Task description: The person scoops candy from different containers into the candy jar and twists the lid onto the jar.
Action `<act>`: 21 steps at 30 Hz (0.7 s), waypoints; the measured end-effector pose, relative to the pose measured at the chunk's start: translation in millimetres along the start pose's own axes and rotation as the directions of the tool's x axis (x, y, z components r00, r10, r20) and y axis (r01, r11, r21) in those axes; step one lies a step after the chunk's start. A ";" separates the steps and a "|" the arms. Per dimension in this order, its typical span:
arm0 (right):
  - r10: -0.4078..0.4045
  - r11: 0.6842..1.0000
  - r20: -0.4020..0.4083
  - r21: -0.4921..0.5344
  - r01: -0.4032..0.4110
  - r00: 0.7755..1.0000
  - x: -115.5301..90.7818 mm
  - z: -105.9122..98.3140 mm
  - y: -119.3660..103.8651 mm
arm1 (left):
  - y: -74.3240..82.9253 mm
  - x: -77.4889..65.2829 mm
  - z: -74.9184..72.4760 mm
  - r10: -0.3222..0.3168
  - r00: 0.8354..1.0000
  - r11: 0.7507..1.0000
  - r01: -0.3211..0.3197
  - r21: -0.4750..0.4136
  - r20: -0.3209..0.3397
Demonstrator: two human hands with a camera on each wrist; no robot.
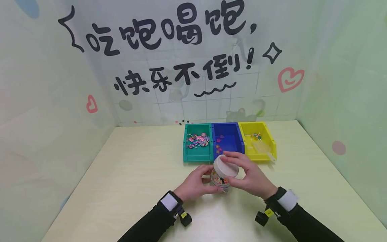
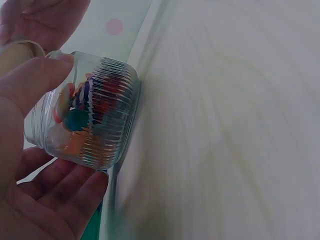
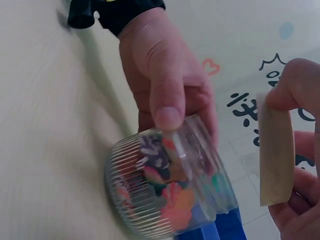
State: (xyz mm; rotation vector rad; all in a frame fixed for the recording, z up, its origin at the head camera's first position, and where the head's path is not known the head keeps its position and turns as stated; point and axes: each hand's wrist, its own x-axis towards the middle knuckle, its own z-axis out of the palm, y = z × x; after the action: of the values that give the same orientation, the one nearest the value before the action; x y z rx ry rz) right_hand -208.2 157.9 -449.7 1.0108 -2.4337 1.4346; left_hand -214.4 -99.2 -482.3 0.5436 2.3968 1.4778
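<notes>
A ribbed clear jar [image 3: 165,180] with colourful small pieces inside stands on the table, and my left hand [image 1: 198,183] grips its side. In the left wrist view the thumb and fingers wrap round the jar [image 2: 95,110]. My right hand [image 1: 251,174] pinches a pale round lid [image 1: 225,166] by its edge, tilted just above the jar's mouth. The right wrist view shows a gap between the lid [image 3: 276,152] and the jar's rim, with the right hand's fingers [image 3: 300,85] on the lid's edge.
Behind the hands stand three joined bins: a green bin [image 1: 198,158] with swirled lollipop pieces, a blue bin [image 1: 234,134] with a few flower-like pieces, and a yellow bin [image 1: 273,148] with stick pieces and a pale scoop [image 1: 263,148]. A printed backdrop [image 1: 193,107] rises behind the table.
</notes>
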 end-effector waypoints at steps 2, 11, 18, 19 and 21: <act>0.001 0.998 0.042 -0.055 0.001 0.999 -1.5 3.8 4.2 | 0.1 0.6 0.4 0.007 1.000 1.000 -0.007 -0.001 0.004; 0.017 0.988 0.150 -0.156 0.007 0.989 -1.1 11.3 8.4 | 0.9 2.0 1.0 0.026 1.000 1.000 -0.026 -0.009 0.014; 0.094 0.976 0.249 -0.216 -0.039 0.964 7.4 6.3 0.6 | -0.8 2.3 1.0 0.027 1.000 1.000 -0.026 -0.011 0.009; 0.106 0.975 0.256 -0.216 -0.050 0.961 7.7 5.6 0.5 | -1.1 2.2 0.9 0.024 1.000 1.000 -0.024 -0.008 0.007; 0.129 0.973 0.253 -0.217 -0.073 0.959 7.1 5.7 1.5 | -0.7 2.0 1.1 0.023 1.000 1.000 -0.023 -0.007 0.006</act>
State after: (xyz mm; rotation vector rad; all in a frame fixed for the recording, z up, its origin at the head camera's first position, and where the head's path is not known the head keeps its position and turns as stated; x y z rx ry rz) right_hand -213.3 150.3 -450.7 1.1066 -2.7917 1.1026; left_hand -215.9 -97.7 -483.4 0.5749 2.3873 1.4915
